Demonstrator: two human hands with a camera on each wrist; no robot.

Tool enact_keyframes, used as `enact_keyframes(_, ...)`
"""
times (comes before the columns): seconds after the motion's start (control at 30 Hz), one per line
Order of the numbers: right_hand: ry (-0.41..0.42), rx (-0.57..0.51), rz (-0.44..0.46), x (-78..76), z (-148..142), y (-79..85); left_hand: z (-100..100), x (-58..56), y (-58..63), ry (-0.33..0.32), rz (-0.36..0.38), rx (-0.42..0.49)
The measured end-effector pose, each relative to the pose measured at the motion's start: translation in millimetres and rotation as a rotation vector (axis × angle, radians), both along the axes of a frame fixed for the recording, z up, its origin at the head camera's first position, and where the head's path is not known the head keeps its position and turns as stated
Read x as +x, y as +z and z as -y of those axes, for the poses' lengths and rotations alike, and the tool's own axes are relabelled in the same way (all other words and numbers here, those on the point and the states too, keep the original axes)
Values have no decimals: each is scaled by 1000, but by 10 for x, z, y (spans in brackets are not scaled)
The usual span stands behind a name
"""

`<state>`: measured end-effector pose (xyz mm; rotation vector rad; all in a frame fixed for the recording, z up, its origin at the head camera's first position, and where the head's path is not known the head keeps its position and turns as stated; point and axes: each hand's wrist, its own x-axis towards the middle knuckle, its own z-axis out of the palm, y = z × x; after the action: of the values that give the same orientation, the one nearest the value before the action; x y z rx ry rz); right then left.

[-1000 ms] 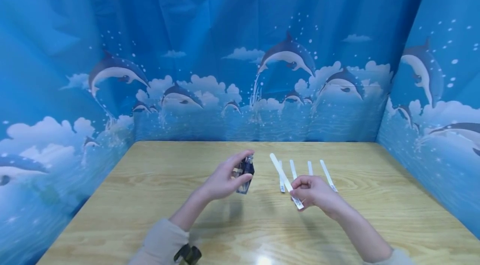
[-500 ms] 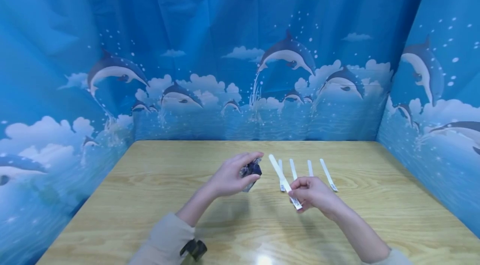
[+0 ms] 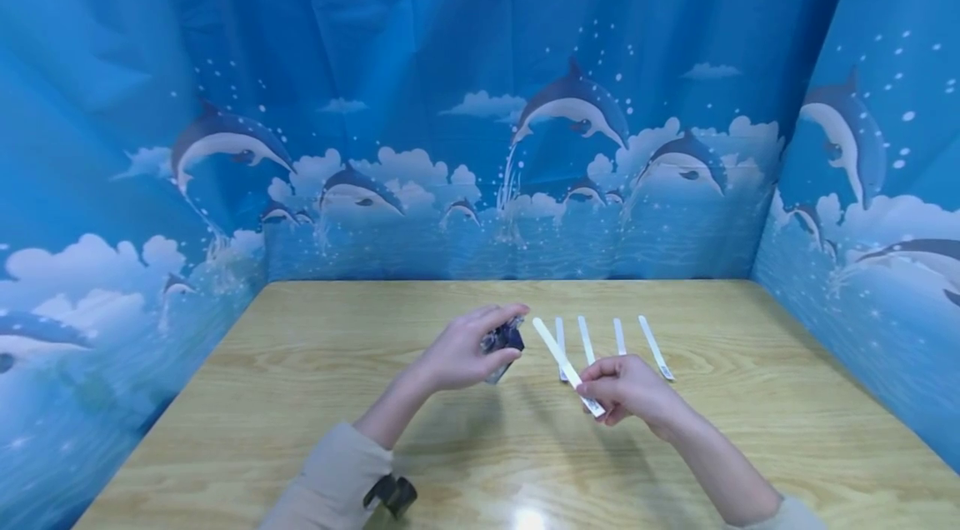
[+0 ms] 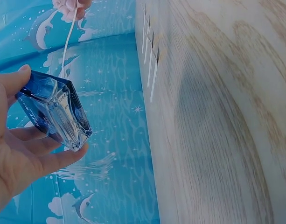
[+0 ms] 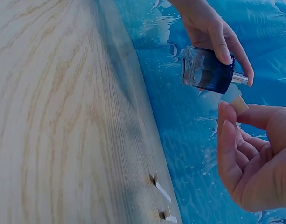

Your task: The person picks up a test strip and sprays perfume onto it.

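Observation:
In the head view my left hand [image 3: 459,357] grips a perfume bottle [image 3: 508,337] above the table, tilted toward the right. The bottle is clear and dark blue glass with a thick base, as the left wrist view shows its body [image 4: 59,109]. A fingertip lies on its silver spray nozzle [image 5: 240,78] in the right wrist view. My right hand [image 3: 633,390] pinches a white paper test strip [image 3: 558,353] near its printed end. The strip's far end points up and left, a short gap from the nozzle side of the bottle.
Several more white strips lie spread on the wooden table [image 3: 300,397] behind my right hand, the rightmost strip [image 3: 656,347] fully visible. A blue curtain [image 3: 450,38] printed with dolphins encloses the table's back and sides.
My left hand has moved right with the perfume bottle, tilting it toward the strip, then held nearly still. My right hand and its strip have barely shifted.

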<state>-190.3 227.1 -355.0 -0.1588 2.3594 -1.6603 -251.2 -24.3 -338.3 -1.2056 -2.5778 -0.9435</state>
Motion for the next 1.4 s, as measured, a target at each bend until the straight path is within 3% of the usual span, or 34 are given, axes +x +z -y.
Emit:
enact_keyframes(0.87,10,-13,-2,12,9,-3,-52,38,-12,12,3,-73)
enact_keyframes(1.3,-4,9,-13,1,-14,10,-25,15,35,26,-55,-86)
enact_keyframes(1.4,-13,7,-15,10,-19,9,-4,8,30,46,-17,-61)
